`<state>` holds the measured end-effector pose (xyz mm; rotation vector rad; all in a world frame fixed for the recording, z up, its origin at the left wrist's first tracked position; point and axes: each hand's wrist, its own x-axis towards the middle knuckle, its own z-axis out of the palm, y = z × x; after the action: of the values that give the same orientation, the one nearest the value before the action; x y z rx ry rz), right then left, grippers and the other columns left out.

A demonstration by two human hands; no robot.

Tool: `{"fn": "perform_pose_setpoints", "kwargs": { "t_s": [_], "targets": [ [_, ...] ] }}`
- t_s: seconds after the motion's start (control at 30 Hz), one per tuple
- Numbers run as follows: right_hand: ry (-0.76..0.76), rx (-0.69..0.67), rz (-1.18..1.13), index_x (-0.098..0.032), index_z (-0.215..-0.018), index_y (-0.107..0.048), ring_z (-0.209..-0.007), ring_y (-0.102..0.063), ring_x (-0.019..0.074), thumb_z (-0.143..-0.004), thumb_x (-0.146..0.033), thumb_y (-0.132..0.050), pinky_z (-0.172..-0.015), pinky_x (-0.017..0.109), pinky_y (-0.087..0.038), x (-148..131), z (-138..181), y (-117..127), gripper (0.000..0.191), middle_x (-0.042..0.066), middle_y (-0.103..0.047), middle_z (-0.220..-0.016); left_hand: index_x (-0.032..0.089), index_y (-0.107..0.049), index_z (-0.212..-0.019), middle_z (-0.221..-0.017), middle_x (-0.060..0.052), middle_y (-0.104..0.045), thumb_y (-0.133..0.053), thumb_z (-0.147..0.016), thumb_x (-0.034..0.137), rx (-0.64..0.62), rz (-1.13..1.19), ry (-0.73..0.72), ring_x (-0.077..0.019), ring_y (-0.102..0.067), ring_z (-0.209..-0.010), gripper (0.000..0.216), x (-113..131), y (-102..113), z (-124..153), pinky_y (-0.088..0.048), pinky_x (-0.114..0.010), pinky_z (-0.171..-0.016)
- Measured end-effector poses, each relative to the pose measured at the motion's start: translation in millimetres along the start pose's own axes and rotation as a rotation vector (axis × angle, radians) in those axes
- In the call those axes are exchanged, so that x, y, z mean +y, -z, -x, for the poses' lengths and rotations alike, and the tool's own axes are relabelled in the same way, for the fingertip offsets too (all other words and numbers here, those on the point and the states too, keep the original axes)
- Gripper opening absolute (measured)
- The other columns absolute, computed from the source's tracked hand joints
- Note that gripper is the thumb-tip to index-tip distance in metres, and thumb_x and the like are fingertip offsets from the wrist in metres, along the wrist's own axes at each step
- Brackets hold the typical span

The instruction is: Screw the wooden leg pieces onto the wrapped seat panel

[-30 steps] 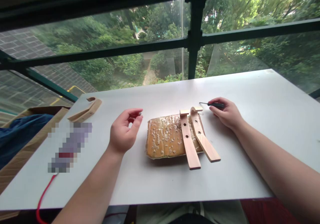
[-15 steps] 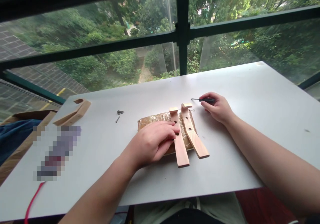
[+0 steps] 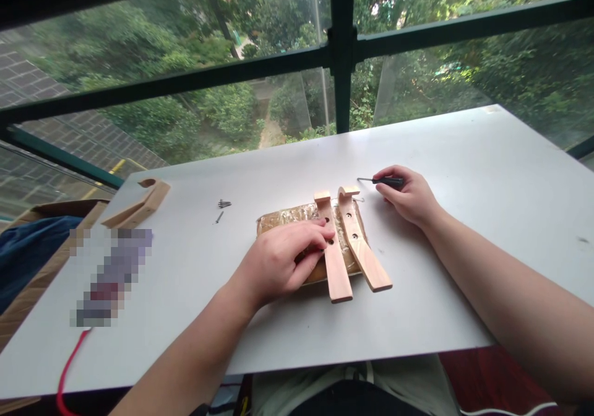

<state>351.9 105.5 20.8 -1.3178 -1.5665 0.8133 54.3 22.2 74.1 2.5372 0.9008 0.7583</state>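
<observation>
My right hand (image 3: 406,196) is closed around the black handle of a screwdriver (image 3: 387,182), its thin metal shaft pointing left above the table. My left hand (image 3: 288,252) has its fingers bent against the left edge of a pale wooden hook (image 3: 338,273), beside two dark holes. To the right of that hook lies a second wooden hook (image 3: 369,264) with two screws sunk in it. Both rest across a brown block wrapped in clear plastic (image 3: 283,218), which my left hand partly covers. Their lower ends stick out past the block's near edge.
Several loose screws (image 3: 224,203) lie on the white table (image 3: 278,348), left of the block. Another wooden hook piece (image 3: 143,205) sits at the far left, near a blurred patch and a red strap (image 3: 69,366). A cardboard box (image 3: 88,218) stands beyond the left edge.
The view has shifted slightly. My left fingers have moved a little at the left hook's edge. My right hand keeps hold of the screwdriver, with little visible movement.
</observation>
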Motion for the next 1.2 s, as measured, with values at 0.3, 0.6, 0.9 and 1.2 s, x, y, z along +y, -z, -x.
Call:
{"fn": "perform_pose_setpoints", "kwargs": {
  "t_s": [0.3, 0.6, 0.9, 1.2],
  "targets": [
    [-0.004, 0.006, 0.032, -0.019, -0.099, -0.07, -0.058, -0.056, 0.0132, -0.08, -0.032, -0.068, -0.058, 0.028, -0.043, -1.2, 0.2, 0.4, 0.023, 0.001, -0.064, -0.073, 0.019, -0.065, -0.095, -0.105, -0.007, -0.072, -0.062, -0.082, 0.007, 0.142, 0.135, 0.022, -0.0193, -0.068, -0.101, 0.018, 6.1, 6.1, -5.7, -0.057, -0.035, -0.088],
    [0.001, 0.01, 0.047, -0.019, -0.098, -0.07, -0.057, -0.057, 0.0137, -0.08, -0.033, -0.068, -0.058, 0.028, -0.044, -1.7, 0.0, -0.1, 0.023, 0.002, -0.064, -0.072, 0.021, -0.064, -0.1, -0.088, -0.001, -0.068, -0.064, -0.082, 0.012, 0.174, 0.132, 0.178, -0.0111, -0.061, -0.072, 0.02, 6.8, -8.1, -13.4, -0.052, -0.025, -0.066],
    [-0.002, 0.011, 0.055, -0.02, -0.098, -0.07, -0.057, -0.057, 0.0138, -0.08, -0.032, -0.068, -0.057, 0.028, -0.045, -1.8, -0.4, -0.7, 0.021, 0.002, -0.066, -0.075, 0.02, -0.064, -0.093, -0.091, -0.005, -0.071, -0.064, -0.084, 0.015, 0.241, 0.166, 0.188, -0.0154, -0.064, -0.078, 0.011, 2.7, -9.6, -10.0, -0.055, -0.029, -0.068],
    [0.015, 0.024, 0.101, -0.022, -0.099, -0.071, -0.063, -0.059, 0.0151, -0.081, -0.029, -0.067, -0.059, 0.029, -0.045, 0.1, -1.1, -1.7, 0.02, 0.003, -0.068, -0.082, 0.022, -0.067, -0.097, -0.091, -0.004, -0.072, -0.063, -0.082, 0.007, 0.198, 0.141, 0.057, -0.0171, -0.066, -0.083, 0.022, 2.0, -9.4, -8.9, -0.056, -0.034, -0.076]
  ]
}}
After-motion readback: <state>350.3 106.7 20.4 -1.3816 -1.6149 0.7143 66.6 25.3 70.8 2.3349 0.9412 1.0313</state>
